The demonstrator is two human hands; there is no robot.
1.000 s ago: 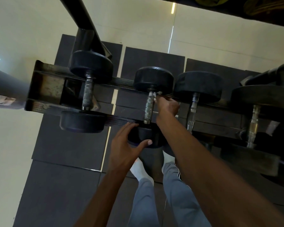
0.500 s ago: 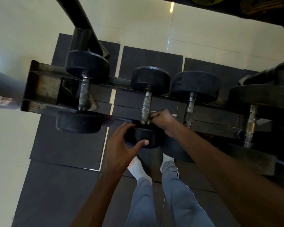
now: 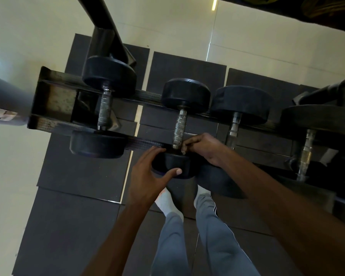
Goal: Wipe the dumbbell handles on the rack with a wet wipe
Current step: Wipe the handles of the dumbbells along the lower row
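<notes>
The middle dumbbell's knurled steel handle (image 3: 180, 128) lies across the black rack (image 3: 145, 143) between two black rubber heads. My left hand (image 3: 147, 176) grips the near head (image 3: 173, 163), fingers over its top and thumb across its face. My right hand (image 3: 204, 148) is at the near end of that handle, its fingers curled against the steel. The wet wipe is hidden inside those fingers.
Another dumbbell (image 3: 105, 110) sits to the left on the rack, and two more (image 3: 234, 126) (image 3: 307, 150) to the right. A black slanted post (image 3: 104, 22) rises behind the rack. My legs and white socks (image 3: 165, 202) stand on dark floor mats below.
My right hand slid down the middle handle from its far end to its near end. My left hand stayed on the near head.
</notes>
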